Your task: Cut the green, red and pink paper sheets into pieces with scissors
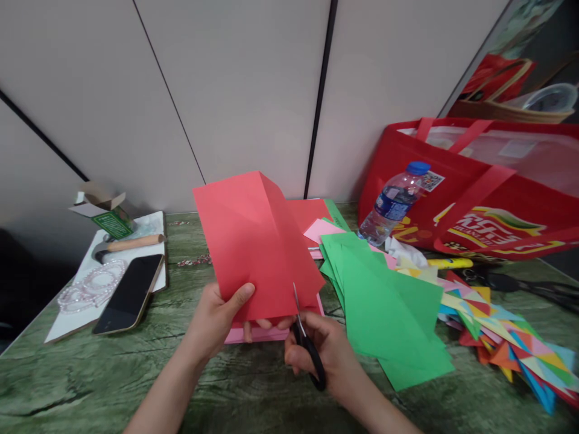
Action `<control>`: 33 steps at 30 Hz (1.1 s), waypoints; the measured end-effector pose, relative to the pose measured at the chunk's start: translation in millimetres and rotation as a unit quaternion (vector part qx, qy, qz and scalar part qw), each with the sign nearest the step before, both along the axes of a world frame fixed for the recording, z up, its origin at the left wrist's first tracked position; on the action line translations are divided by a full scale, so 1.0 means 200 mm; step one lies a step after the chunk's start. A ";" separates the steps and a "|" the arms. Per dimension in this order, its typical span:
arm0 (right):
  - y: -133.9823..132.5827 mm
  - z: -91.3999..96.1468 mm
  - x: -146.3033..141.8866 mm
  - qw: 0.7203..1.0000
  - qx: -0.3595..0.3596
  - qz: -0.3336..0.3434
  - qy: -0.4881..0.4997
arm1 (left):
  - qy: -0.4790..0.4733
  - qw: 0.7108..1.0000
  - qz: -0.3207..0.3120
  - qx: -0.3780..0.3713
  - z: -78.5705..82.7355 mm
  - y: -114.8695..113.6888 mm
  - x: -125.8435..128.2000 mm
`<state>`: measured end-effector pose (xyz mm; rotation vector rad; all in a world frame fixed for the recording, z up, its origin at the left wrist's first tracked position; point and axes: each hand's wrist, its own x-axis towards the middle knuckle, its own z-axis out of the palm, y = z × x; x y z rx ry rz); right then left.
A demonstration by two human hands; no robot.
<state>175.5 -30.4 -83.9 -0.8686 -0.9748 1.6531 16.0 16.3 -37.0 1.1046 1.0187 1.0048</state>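
Note:
A sheet of red paper (251,247) with a crease down its right part is held up over the table. My left hand (221,313) grips its lower left edge, thumb on the front and fingers behind. In my right hand (323,349) is a pair of scissors (310,349) with black handles. Their blades point up at the sheet's lower edge, with one blade showing in front of the paper. Beneath the sheet lies a stack of pink paper (260,335), mostly hidden.
Green paper sheets (384,301) and folded colourful paper pieces (502,334) spread to the right. Behind them are a water bottle (391,205) and a red bag (479,187). At left lie a phone (129,295), a small hammer-like tool (131,244), beads (93,286) and an opened green box (108,217).

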 end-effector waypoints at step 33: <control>0.01 0.02 0.02 1.000 -0.026 -0.013 -0.009 | 0.099 0.994 -0.044 -0.025 0.00 -0.01 -0.02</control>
